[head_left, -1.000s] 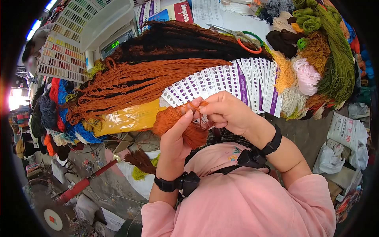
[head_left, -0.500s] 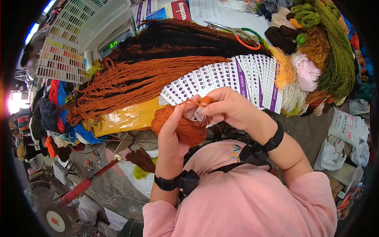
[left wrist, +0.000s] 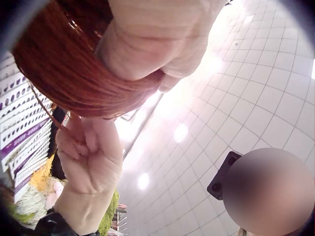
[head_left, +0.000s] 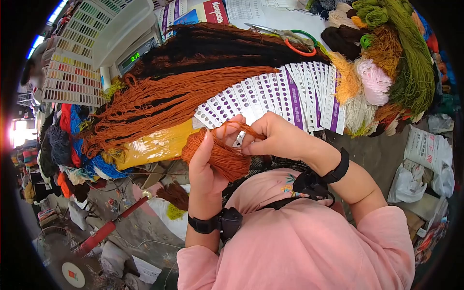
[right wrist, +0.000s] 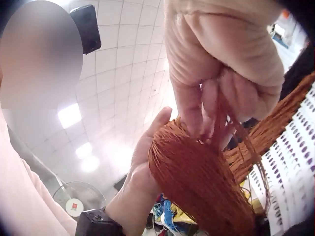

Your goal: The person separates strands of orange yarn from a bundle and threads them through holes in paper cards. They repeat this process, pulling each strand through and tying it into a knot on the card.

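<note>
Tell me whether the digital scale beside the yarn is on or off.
On: in the head view, green digits glow on the dark rectangular display of the white plastic digital scale.

The orange yarn skein is matt and fibrous, finely ridged by its strands. The yellow package is wrapped in glossy plastic film. The scissors have shiny metal blades. The scale tray looks smooth and plastic, the shirt matt cloth, the bags crinkled plastic.
</note>
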`<state>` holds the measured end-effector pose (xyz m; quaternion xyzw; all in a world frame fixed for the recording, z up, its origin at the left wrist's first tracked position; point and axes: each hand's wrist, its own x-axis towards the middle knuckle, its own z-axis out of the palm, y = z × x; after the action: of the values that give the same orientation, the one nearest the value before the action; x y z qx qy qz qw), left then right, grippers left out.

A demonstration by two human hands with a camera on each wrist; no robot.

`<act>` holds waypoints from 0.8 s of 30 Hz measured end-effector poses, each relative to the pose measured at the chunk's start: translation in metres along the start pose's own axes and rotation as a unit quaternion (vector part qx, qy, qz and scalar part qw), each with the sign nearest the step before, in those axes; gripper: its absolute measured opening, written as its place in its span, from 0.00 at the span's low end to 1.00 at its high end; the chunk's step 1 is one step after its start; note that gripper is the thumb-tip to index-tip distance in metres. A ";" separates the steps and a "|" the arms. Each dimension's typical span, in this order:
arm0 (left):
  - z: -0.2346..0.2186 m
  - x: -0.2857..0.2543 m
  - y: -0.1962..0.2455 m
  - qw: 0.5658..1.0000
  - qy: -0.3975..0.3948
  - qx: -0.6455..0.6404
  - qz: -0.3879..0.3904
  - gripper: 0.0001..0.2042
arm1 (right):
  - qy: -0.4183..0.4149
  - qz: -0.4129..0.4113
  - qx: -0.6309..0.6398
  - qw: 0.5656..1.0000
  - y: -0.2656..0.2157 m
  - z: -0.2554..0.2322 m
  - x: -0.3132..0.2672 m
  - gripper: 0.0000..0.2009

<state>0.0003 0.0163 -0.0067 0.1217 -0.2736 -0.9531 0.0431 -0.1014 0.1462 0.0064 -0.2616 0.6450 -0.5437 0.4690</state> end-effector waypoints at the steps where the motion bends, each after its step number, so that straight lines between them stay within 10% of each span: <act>1: -0.002 0.000 0.000 1.000 -0.004 -0.006 -0.002 0.18 | 0.001 -0.002 0.027 1.000 0.000 0.000 0.000 0.03; 9: -0.013 -0.013 -0.006 0.995 0.044 0.086 -0.007 0.09 | -0.101 0.005 0.352 0.931 0.010 -0.015 -0.010 0.03; 12: -0.024 -0.017 -0.006 0.989 -0.144 -0.027 0.001 0.04 | -0.138 0.072 0.403 0.902 0.009 -0.025 -0.026 0.02; 14: 0.014 -0.014 0.004 0.989 -0.022 0.111 -0.098 0.03 | -0.175 0.110 0.419 0.884 0.011 -0.028 -0.032 0.03; 19: 0.016 0.012 0.025 0.911 -0.042 0.332 -0.239 0.08 | 0.009 0.001 -0.183 0.983 -0.028 -0.043 -0.048 0.03; 24: -0.044 0.015 0.063 0.989 0.102 -0.062 -0.084 0.10 | -0.036 -0.137 0.187 0.972 -0.041 -0.061 -0.065 0.00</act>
<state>-0.0021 -0.0621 -0.0122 0.2380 -0.1965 -0.9512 -0.0020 -0.1353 0.2175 0.0639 -0.2741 0.4731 -0.7038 0.4535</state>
